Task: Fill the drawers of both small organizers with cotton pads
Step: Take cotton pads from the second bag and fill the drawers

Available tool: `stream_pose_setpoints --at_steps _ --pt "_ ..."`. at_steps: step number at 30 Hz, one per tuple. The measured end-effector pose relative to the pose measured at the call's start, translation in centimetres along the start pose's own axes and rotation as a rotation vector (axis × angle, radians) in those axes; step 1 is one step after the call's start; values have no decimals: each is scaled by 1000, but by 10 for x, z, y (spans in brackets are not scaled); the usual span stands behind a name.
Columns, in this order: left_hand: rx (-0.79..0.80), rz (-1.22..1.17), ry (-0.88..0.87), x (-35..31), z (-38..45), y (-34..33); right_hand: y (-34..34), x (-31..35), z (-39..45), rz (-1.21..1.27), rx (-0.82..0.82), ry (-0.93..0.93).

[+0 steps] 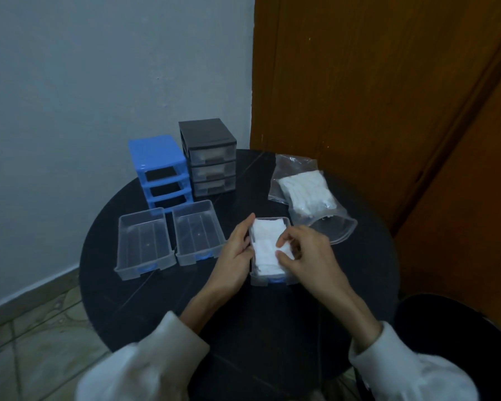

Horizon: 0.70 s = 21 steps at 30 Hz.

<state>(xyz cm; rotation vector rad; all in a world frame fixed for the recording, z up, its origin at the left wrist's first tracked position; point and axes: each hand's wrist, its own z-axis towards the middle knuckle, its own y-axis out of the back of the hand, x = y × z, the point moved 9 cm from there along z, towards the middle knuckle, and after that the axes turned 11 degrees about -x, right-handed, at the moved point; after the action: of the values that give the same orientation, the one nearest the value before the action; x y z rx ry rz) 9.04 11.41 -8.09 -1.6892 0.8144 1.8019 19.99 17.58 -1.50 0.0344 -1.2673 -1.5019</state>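
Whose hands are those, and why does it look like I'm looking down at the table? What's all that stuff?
The camera sits on a person's head, so you see what they see: their own two hands over a round black table. No machine here. The left hand steadies a clear drawer packed with white cotton pads. The right hand pinches a pad at the top of the pile. Two empty clear drawers lie to the left. Behind them stands a blue organizer with its three slots empty, and a dark grey organizer with its drawers pushed in. On the right lies a clear bag with more pads.
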Motion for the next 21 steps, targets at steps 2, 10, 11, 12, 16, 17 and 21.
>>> stream_pose_setpoints --at_steps 2,10,11,12,16,17,21 --pt "1 -11 6 0 0 0 -3 1 -1 -107 29 31" --pt "18 -79 31 1 1 -1 -12 16 -5 -99 98 72" --pt "20 -82 30 1 0 -2 -20 18 -6 -108 150 91" --pt "21 -81 30 0 0 -2 -28 19 -8 -122 193 117" --pt "25 -73 27 -1 -1 -2 -45 16 -10 -239 296 160" --pt "22 -63 25 -1 -1 -1 -47 15 -10 -278 312 165" --pt "17 25 -15 -2 -1 1 -53 13 -9 -385 369 177"
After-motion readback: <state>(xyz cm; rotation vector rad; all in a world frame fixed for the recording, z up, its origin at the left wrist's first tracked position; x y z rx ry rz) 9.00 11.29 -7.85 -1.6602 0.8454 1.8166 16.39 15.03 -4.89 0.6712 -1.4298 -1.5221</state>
